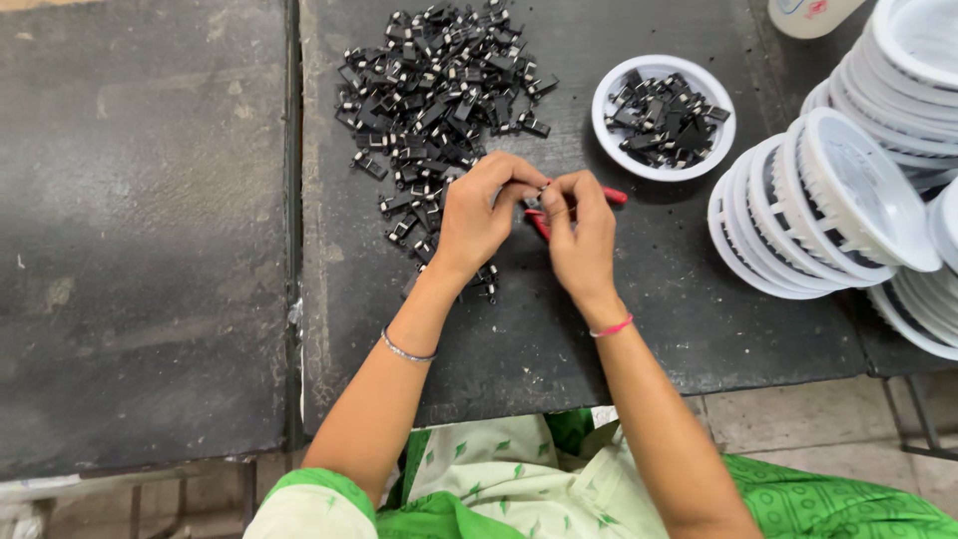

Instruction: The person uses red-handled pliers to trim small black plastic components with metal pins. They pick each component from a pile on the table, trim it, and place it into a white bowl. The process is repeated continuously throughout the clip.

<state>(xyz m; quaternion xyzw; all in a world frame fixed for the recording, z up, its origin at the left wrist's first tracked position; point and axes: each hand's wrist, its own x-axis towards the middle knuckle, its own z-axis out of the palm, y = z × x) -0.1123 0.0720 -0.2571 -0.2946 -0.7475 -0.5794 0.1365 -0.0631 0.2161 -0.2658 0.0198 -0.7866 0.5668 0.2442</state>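
Parts pile (439,80) left of filled bowl (663,117)

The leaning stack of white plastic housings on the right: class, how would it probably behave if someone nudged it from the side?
The stack of white housings already leans over on its side, so a nudge would probably make it slide apart or roll. The housings look thin and ribbed, so likely light and easily shifted. They lie close to the white bowl of black parts, which they might bump.
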